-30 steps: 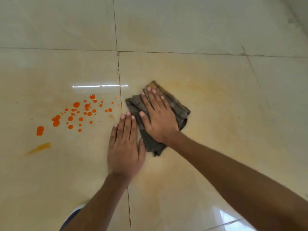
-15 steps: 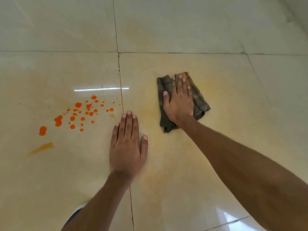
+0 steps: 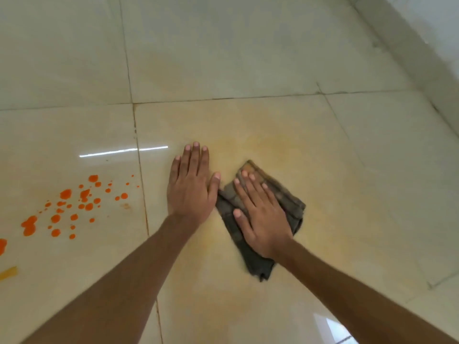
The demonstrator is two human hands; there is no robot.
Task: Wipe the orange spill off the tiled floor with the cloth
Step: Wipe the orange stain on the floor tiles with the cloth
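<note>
A dark grey folded cloth (image 3: 290,202) lies on the glossy cream tiled floor (image 3: 223,58). My right hand (image 3: 263,214) presses flat on the cloth, fingers spread and pointing up-left. My left hand (image 3: 191,187) rests flat on the bare tile just left of the cloth, its thumb almost touching the cloth's edge. Orange spill drops (image 3: 74,207) are scattered on the tile to the left, across a grout line (image 3: 141,184) from both hands. A faint yellow-orange smear (image 3: 260,145) tints the tile around the cloth.
A larger orange blob (image 3: 2,245) and a yellow streak (image 3: 8,273) sit at the left edge. A wall base (image 3: 422,58) runs along the upper right. A bright window reflection (image 3: 335,328) shows at the bottom right.
My right hand has slid the cloth back down and toward my left hand. The view has shifted right, so my left hand now lies on the tile with the cloth, past the grout line.
</note>
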